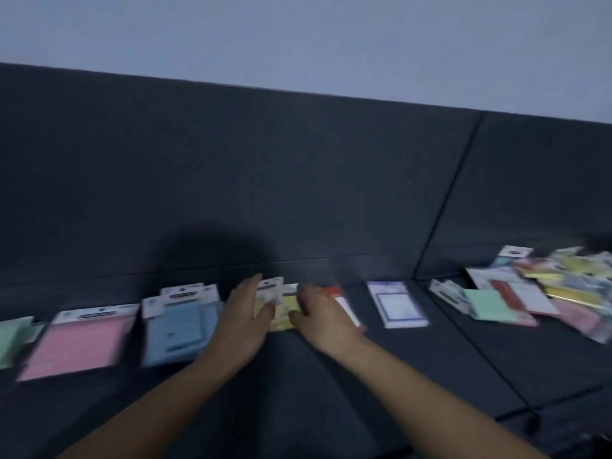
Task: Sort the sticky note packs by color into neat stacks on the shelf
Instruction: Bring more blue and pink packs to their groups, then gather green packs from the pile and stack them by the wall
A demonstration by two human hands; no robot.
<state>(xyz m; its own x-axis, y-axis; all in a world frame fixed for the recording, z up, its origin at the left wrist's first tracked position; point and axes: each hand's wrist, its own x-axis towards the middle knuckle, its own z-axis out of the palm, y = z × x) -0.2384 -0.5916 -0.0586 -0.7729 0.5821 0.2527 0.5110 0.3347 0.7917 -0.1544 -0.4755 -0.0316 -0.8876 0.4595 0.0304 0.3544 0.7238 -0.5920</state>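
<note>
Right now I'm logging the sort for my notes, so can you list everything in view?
Green pack: one, mint, far left edge, partly cut off.
Pink pack: one or a stack, pink, right of the green.
Blue packs: at least two overlapping, light blue, left of the hands.
Yellow packs: count unclear, yellow, between both hands.
Red pack: one, red and white, partly under the right hand.
White pad: one, white with purple border, right of centre.
Unsorted pile: many, mixed colours, far right.
Dark surface: one, dark grey, beneath everything.
Left hand: on the yellow packs.
Right hand: on the yellow packs.
</note>
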